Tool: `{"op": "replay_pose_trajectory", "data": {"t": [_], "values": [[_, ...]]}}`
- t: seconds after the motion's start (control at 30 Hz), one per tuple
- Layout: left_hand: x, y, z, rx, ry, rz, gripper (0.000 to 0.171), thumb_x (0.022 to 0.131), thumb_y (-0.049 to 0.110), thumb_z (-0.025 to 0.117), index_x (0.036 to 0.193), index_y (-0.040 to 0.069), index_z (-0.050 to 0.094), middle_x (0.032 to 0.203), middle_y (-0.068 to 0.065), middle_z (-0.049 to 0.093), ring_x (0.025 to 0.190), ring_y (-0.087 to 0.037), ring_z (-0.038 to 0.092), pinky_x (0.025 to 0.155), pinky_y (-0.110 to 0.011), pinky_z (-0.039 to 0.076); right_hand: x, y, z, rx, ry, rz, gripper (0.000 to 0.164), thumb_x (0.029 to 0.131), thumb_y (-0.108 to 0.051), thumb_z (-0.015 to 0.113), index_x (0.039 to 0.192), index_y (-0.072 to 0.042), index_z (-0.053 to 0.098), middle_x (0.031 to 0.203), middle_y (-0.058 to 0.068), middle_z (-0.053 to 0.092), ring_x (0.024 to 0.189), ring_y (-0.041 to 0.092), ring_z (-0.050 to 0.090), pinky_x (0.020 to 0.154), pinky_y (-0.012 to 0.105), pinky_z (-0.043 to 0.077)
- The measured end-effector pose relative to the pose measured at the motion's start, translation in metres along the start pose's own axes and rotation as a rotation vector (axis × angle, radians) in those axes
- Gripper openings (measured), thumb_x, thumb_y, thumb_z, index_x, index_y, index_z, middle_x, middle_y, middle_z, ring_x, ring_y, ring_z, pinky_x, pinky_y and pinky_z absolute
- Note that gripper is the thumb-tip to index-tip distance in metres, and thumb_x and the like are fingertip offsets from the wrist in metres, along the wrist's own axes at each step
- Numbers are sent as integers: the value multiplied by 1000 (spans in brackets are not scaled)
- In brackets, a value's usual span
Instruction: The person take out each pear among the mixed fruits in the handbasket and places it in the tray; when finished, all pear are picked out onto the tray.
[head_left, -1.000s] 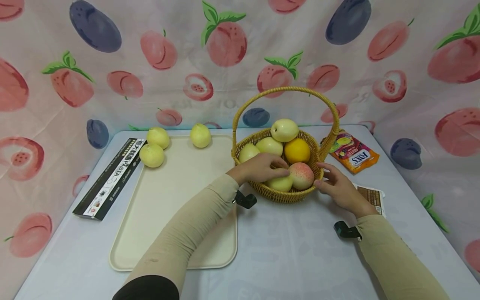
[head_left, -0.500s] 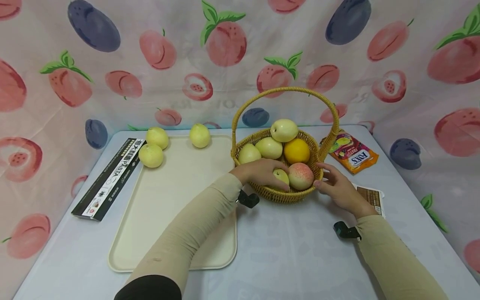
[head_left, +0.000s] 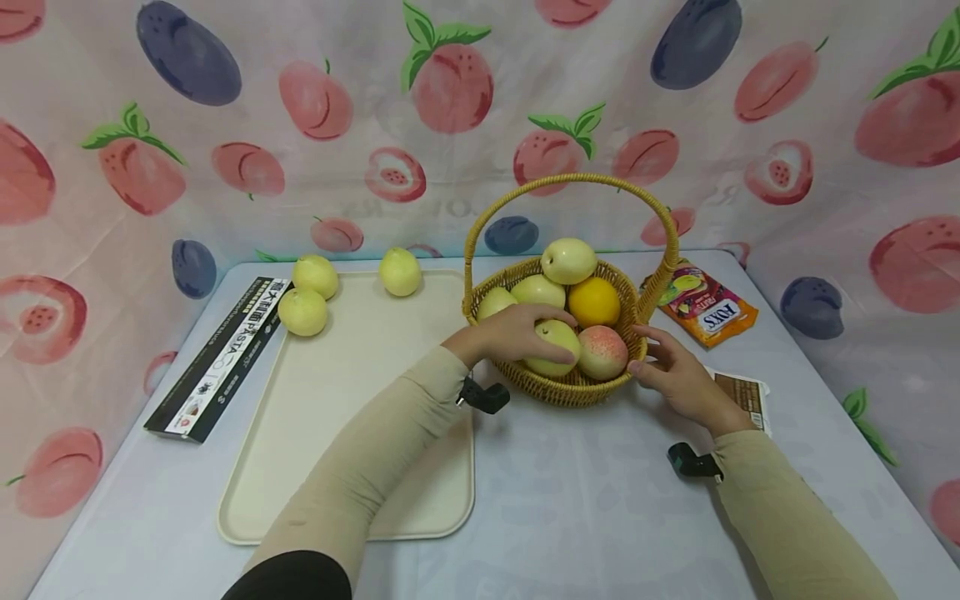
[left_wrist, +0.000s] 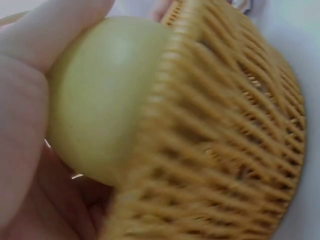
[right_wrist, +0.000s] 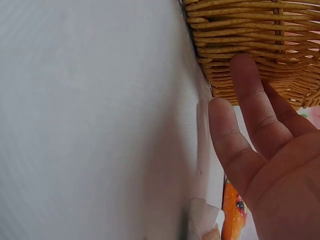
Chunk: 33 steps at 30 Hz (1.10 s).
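My left hand [head_left: 510, 333] grips a pale yellow-green pear [head_left: 558, 335] at the front of the wicker basket [head_left: 555, 396]. In the left wrist view the thumb and fingers wrap the pear [left_wrist: 107, 95], which sits right at the woven rim [left_wrist: 160, 100]. A pink-blushed peach [head_left: 603, 352] lies beside it, with an orange [head_left: 594, 302] and several more pears [head_left: 569, 260] behind. My right hand [head_left: 678, 375] touches the basket's right side near the handle base. In the right wrist view its fairly straight fingers [right_wrist: 250, 90] rest against the outer weave.
Left of the basket lies a cream tray [head_left: 352, 433]; several pears [head_left: 303, 312] are at its far end. A black pasta box [head_left: 221, 358] lies along its left side. An orange Foxs candy bag [head_left: 708, 304] and a brown-and-white packet [head_left: 742, 400] lie to the right.
My left hand has shifted from over the front pear to its left side and draws it slightly up and left. The stem end now shows. The right hand stays in place.
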<state>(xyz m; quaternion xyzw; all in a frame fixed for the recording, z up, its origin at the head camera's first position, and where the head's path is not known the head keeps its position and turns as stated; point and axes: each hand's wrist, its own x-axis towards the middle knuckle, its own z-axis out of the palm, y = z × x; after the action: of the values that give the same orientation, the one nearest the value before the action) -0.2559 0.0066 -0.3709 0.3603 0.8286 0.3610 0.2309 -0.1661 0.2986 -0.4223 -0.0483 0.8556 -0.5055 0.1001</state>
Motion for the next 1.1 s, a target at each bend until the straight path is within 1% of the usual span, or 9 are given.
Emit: {"op": "replay_pose_trajectory", "data": {"t": [0.13, 0.3, 0.47, 0.5, 0.6, 0.7, 0.9, 1.03, 1.1], "values": [[-11, 4, -12, 12, 25, 1, 67, 83, 55, 76, 141, 26, 58, 143, 6, 52, 127, -14, 46, 104, -38, 40, -1, -1, 0, -1, -1, 3, 72, 103, -36, 58, 160, -11, 21, 159, 28, 20, 133, 53, 37, 100, 66, 40], [-25, 11, -28, 69, 20, 5, 62, 84, 51, 76, 140, 31, 59, 143, 4, 52, 129, -14, 45, 104, -34, 40, 0, 1, 0, 3, 2, -13, 70, 104, -33, 57, 159, -9, 22, 158, 29, 21, 131, 52, 39, 100, 65, 41], [-40, 13, -42, 89, 8, 8, 61, 84, 47, 78, 140, 28, 60, 142, 4, 54, 125, -14, 47, 101, -34, 42, 0, 1, 0, -4, 1, -13, 70, 104, -34, 57, 159, -10, 21, 158, 29, 23, 130, 51, 41, 99, 64, 42], [-42, 13, -44, 88, 5, 6, 61, 84, 46, 78, 140, 26, 61, 142, 4, 54, 124, -15, 47, 101, -35, 42, 0, 0, 0, -6, 0, -11, 70, 104, -34, 57, 159, -10, 21, 157, 29, 23, 130, 51, 41, 99, 64, 42], [-47, 13, -48, 93, 1, -6, 62, 84, 46, 77, 140, 25, 60, 142, 4, 53, 123, -17, 47, 100, -37, 42, 0, -1, 0, -11, 1, -2, 71, 103, -36, 57, 159, -11, 21, 157, 29, 22, 130, 51, 41, 99, 64, 42], [-49, 11, -48, 93, 14, -1, 64, 84, 47, 76, 141, 24, 59, 142, 1, 53, 121, -18, 48, 98, -37, 43, -1, -2, -1, -11, 3, 7, 72, 103, -36, 58, 160, -12, 21, 158, 29, 22, 131, 52, 39, 100, 65, 41], [-50, 2, -37, 32, 89, -4, 73, 85, 49, 76, 147, 19, 52, 141, -2, 52, 112, -19, 54, 94, -37, 46, 0, -2, 0, 0, -4, 15, 74, 103, -37, 58, 160, -12, 20, 159, 29, 20, 132, 52, 38, 100, 64, 41], [-51, -2, -31, 4, 121, 6, 77, 85, 47, 77, 150, 18, 47, 141, -4, 51, 108, -19, 56, 93, -37, 47, 0, 0, 0, -1, -6, 14, 74, 103, -37, 58, 160, -12, 19, 159, 28, 20, 132, 51, 38, 100, 64, 41], [-51, -4, -30, -28, 128, 16, 79, 86, 44, 78, 151, 16, 43, 141, -5, 50, 108, -20, 56, 93, -38, 47, 1, 1, 0, -4, -6, 12, 74, 103, -37, 58, 160, -12, 19, 158, 28, 21, 132, 51, 39, 100, 64, 42]]}}
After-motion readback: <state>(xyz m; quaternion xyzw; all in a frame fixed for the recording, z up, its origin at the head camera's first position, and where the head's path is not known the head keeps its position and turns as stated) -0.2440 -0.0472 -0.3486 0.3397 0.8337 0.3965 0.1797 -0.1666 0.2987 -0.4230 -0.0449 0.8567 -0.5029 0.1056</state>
